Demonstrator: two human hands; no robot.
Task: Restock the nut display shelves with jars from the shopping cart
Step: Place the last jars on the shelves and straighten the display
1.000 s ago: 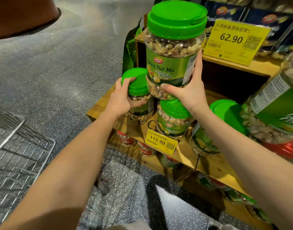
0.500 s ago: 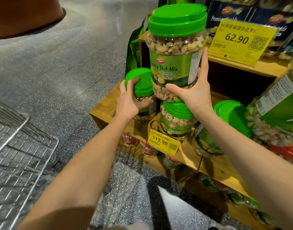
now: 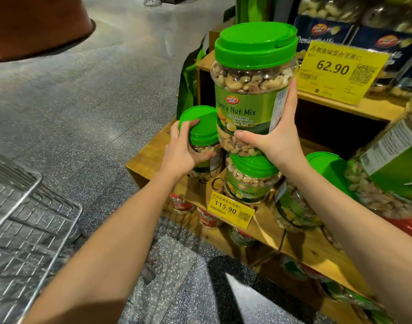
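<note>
Little has moved in the last second. Your right hand still grips the big jar, thumb across the front below the label, fingers straight up the side over the barcode strip. The jar stays upright directly over the lower jar on the shelf. Your palm hides the join, so you cannot tell whether it is seated on that green lid or just above it. Its label has turned a little toward you, so the first letter of "Fancy" now shows. Your left hand still clasps the side jar, fingers curled over the lid rim and thumb against the wall, with this jar touching the big one. The cart is a little further into view at your left.

I judge that the stacking step is nearly done. You seem to be squaring the label and steadying the neighbour before you let go.

The big jar carries a red oval "Dan-D Pak" logo, then "Fancy Nut Mix", "Pistachios & Macadamia" and "Sea Salt". The lower jar repeats "Fancy Nut Mix". The upper tag is yellow and reads 62.90. The front tag reads 115.90. Both have Chinese text and a QR code. A blue bag behind shows "Premium"; the rest is blurred.
</note>
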